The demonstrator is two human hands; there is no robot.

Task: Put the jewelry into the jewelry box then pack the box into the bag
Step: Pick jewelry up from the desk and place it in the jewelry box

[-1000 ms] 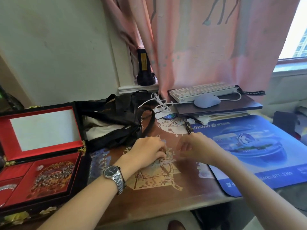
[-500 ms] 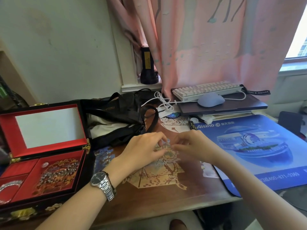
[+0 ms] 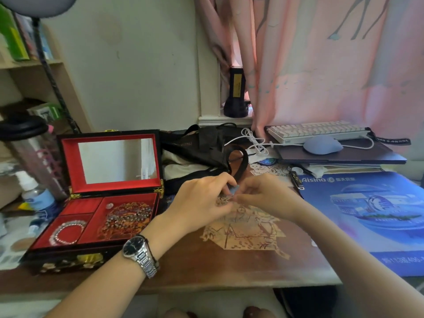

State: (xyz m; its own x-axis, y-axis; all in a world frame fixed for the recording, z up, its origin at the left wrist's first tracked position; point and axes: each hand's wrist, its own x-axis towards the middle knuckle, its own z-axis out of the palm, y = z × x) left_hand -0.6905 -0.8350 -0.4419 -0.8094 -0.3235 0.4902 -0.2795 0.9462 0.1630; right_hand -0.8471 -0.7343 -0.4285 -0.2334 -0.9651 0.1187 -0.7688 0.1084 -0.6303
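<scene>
From the head camera, the left hand and right hand meet fingertip to fingertip, pinching a small piece of jewelry above the desk. The open jewelry box lies to their left, nearer the left hand, with the black bag behind.

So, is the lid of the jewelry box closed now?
No, the jewelry box stands open, its mirrored lid raised upright and a beaded bracelet visible in a red compartment.
</scene>
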